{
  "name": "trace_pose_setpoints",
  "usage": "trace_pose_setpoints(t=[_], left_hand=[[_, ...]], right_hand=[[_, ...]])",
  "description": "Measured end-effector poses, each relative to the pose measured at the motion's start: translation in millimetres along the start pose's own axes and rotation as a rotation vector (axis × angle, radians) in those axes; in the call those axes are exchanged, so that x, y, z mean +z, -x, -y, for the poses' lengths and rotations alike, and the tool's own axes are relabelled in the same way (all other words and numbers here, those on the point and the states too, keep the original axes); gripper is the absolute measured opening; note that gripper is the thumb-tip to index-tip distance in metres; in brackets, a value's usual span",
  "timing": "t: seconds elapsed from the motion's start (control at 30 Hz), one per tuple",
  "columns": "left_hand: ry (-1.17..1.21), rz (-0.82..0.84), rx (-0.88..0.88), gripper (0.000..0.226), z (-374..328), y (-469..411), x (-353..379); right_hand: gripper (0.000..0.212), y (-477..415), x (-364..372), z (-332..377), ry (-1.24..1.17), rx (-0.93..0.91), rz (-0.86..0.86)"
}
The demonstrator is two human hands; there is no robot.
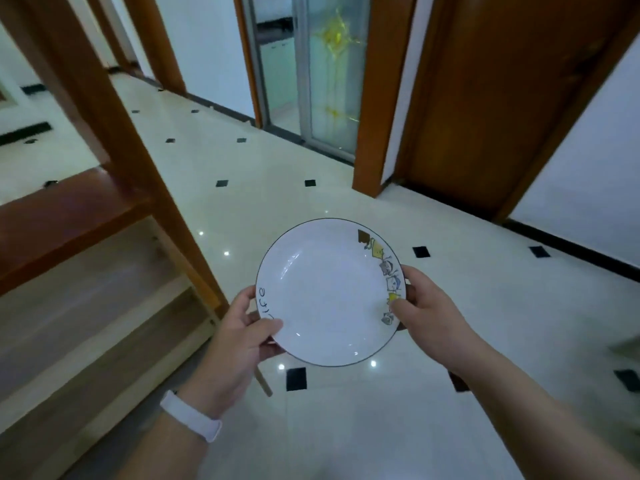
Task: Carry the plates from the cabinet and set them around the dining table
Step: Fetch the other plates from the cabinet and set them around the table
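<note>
I hold one white plate [325, 292] level in front of me, above the tiled floor. It has a thin dark rim, small cartoon figures along its right edge and dark lettering on its left edge. My left hand [239, 336] grips the plate's lower left rim, thumb on top. A white band sits on that wrist. My right hand [420, 306] grips the right rim, thumb over the cartoon figures. No dining table is in view.
A wooden cabinet [79, 237] with open shelves stands close on my left. Glossy cream floor tiles [277, 161] with small black squares stretch ahead. A glass sliding door [322, 71] lies straight ahead, and a brown wooden door [491, 98] is at the right.
</note>
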State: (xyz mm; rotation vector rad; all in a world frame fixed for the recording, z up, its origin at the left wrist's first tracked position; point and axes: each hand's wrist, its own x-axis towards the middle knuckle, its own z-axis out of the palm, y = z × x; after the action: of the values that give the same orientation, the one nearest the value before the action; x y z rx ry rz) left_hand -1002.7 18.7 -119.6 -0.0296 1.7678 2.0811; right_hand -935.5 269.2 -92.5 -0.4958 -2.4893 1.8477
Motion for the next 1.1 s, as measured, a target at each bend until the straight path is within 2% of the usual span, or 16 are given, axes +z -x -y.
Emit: trace_pose_setpoints(t=[0.33,0.63,0.93,1.1], left_hand=[[-0.083,0.348,-0.067,0.050,22.4,-40.3,209.5],[-0.158,0.621,-0.128,0.046,41.4,-91.2,322.7],[-0.172,0.852,-0.203,0.043,45.7,-206.5,399.6],[-0.178,0.970,-0.249,0.045,25.0,-278.5,430.2]], right_hand=[[0.045,55.1,-177.6,-68.8,-0.060,0.142,-0.370],[0.044,71.6,-246.1,-99.1,-0.216,0.243,-0.677],[0.050,-5.9,-283.9,-110.2,-0.268,0.374,-0.889],[0.043,-66.2,-301.7,-99.8,-0.297,0.429,-1.001]])
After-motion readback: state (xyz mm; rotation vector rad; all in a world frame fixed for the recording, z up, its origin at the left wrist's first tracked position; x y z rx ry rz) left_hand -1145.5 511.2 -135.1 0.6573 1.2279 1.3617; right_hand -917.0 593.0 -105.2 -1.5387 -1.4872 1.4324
